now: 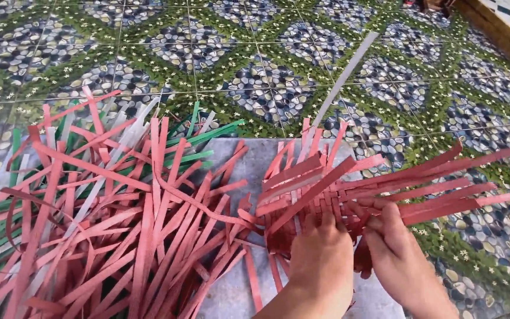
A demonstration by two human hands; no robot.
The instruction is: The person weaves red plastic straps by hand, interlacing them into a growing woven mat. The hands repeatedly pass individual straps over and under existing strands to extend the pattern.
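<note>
Patterned tile floor, 2 hands gripping 1 red woven piece

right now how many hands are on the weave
2. The left hand grips the red woven piece at its lower middle; the right hand pinches strips just to the right of it. No other hands show.

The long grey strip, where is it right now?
In the head view the long grey strip lies slanted on the tiled floor, upper centre-right, running down behind the half-woven red piece above both hands.
</note>
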